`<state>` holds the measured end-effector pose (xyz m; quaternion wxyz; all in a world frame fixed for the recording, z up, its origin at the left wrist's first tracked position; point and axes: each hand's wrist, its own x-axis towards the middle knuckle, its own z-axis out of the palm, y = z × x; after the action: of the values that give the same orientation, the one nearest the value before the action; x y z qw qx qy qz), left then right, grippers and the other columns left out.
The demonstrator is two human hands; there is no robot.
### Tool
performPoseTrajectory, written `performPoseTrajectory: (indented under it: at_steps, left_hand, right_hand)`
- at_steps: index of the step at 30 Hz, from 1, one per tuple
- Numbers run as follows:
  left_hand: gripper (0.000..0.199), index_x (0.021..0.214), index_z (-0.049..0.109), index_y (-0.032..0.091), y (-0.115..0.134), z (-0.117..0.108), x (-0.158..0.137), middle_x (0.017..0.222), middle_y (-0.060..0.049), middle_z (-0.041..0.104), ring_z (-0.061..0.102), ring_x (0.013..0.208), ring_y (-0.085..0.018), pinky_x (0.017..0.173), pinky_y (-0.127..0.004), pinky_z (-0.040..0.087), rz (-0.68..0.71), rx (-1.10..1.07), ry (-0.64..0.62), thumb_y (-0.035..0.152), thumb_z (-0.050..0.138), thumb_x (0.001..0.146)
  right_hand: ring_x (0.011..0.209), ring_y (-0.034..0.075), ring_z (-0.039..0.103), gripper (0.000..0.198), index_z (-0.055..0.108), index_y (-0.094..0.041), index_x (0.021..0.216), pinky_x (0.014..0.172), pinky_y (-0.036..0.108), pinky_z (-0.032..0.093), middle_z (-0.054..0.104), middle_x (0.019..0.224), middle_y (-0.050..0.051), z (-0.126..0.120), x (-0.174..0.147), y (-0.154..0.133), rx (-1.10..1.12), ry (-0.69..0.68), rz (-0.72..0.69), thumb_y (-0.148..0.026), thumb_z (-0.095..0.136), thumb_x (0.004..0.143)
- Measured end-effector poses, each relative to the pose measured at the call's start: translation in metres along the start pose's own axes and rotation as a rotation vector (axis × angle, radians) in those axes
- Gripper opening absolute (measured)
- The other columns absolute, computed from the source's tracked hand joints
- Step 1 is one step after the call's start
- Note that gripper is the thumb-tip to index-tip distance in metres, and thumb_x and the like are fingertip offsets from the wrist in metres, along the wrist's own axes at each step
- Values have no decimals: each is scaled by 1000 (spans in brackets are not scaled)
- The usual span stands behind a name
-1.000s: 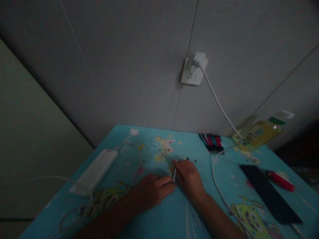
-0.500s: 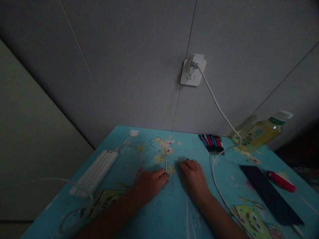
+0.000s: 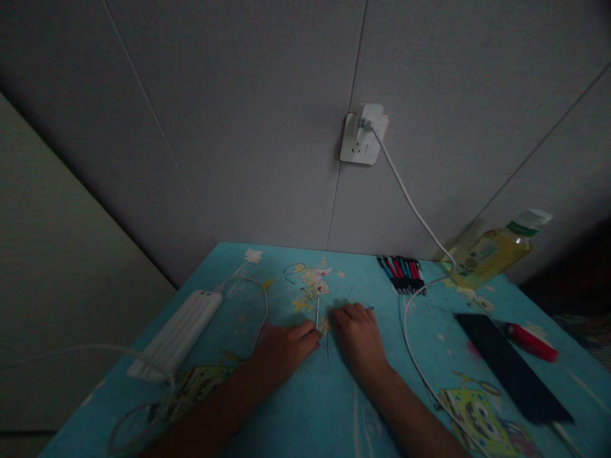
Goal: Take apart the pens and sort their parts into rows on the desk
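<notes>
Right hand (image 3: 359, 334) has moved left toward the left hand (image 3: 286, 346) since 0.5 s ago, gap between them smaller now. At 1.0 s ago both hands were at the thin white straight stick (image 3: 317, 313); now only the left has it. Camera view also shifted a bit

Left grip: narrow pinch, thumb and fingers on the stick's near end, far end pointing up the frame. Stick is at centre, lower half of frame, over the light blue cartoon-print table cover (image 3: 296, 413)

Right grip: fingers curled, knuckles up, just right of the stick and apart from it. Can't tell if anything is inside, palm hidden

Around them: long white plastic power strip (image 3: 179, 331) at lower left, thin white cable (image 3: 265, 312) with a yellow tag (image 3: 268, 284) between strip and left hand. Row of slim black, red and blue pens (image 3: 401, 277) right of centre, beyond the right hand. Clear bottle of yellow liquid (image 3: 496, 254) tilted, right side of frame. Dark flat rectangular slab (image 3: 513, 366) at lower right, red-handled tool (image 3: 532, 342) just beside it. White square wall socket (image 3: 350, 149) at upper centre-right, white plug block (image 3: 371, 113) in it, white cord (image 3: 405, 194) running down to the table cover
</notes>
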<state>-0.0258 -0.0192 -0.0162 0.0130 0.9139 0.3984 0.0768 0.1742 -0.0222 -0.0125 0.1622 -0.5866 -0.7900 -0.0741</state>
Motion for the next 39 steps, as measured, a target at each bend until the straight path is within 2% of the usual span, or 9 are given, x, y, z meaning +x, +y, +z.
performPoseTrajectory:
  at_steps: [6, 12, 16, 19, 22, 27, 30, 33, 39]
  left_hand:
    - [25, 120, 61, 30, 3, 2, -1, 107, -1, 67, 67, 77, -17, 62, -29, 48, -16, -32, 42, 25, 52, 97]
    - [46, 145, 40, 27, 6, -7, -7, 124, -8, 62, 65, 101, -22, 81, -34, 52, -68, -194, 77, 20, 40, 99]
    - [54, 148, 34, 26, 10, -8, -10, 126, -8, 61, 61, 112, -19, 95, -33, 51, 29, -373, 88, 11, 37, 97]
    - [43, 141, 46, 26, 13, -5, -10, 119, -5, 66, 64, 107, -17, 96, -31, 52, 47, -497, 128, 17, 39, 99]
    - [33, 128, 56, 25, 14, -3, -7, 107, -5, 71, 68, 97, -19, 89, -32, 56, -94, -661, 243, 28, 53, 96]
    - [18, 100, 61, 20, 7, -12, 0, 89, -3, 71, 69, 80, -17, 74, -28, 58, -373, -1122, 375, 35, 61, 90]
    - [18, 97, 60, 18, 2, -18, 3, 91, -3, 70, 69, 89, -17, 80, -28, 56, -426, -1279, 506, 34, 64, 88]
    - [22, 100, 60, 19, -1, -17, 1, 96, -4, 71, 68, 91, -17, 83, -28, 55, -457, -1266, 610, 33, 68, 85]
    - [21, 100, 62, 19, -3, -10, -2, 102, -6, 72, 69, 88, -17, 78, -28, 56, -469, -1222, 628, 34, 67, 86]
  right_hand:
    - [92, 24, 57, 18, 68, -25, 106, 84, 40, 40, 68, 94, 5, -6, -7, 3, 126, 35, -4, -16, 59, 93]
    - [95, 22, 59, 32, 57, -24, 128, 90, 39, 45, 67, 104, 7, -20, -26, -10, 494, 28, -110, -24, 55, 96]
    - [98, 23, 60, 27, 59, -24, 121, 90, 38, 46, 67, 105, 6, -24, -30, -18, 601, 31, -105, -30, 59, 95]
    - [91, 21, 60, 14, 63, -23, 107, 86, 34, 46, 68, 96, 4, -24, -29, -18, 671, 36, -88, -28, 58, 96]
    - [86, 17, 61, 8, 66, -23, 95, 83, 29, 45, 68, 90, 2, -23, -27, -15, 810, 54, -27, -25, 58, 96]
    - [70, 14, 56, 16, 66, -18, 85, 66, 24, 43, 64, 76, 0, -19, -21, -11, 1038, 115, 297, -31, 61, 93]
    - [66, 14, 57, 21, 65, -17, 85, 63, 24, 43, 62, 70, -1, -12, -20, -15, 1251, 47, 414, -37, 66, 89]
    - [63, 13, 59, 26, 66, -16, 90, 61, 24, 45, 63, 70, -1, -5, -22, -27, 1490, -70, 433, -40, 72, 83]
    - [63, 13, 63, 27, 69, -14, 93, 62, 25, 47, 68, 72, 2, 3, -30, -46, 1680, -321, 363, -37, 76, 80]
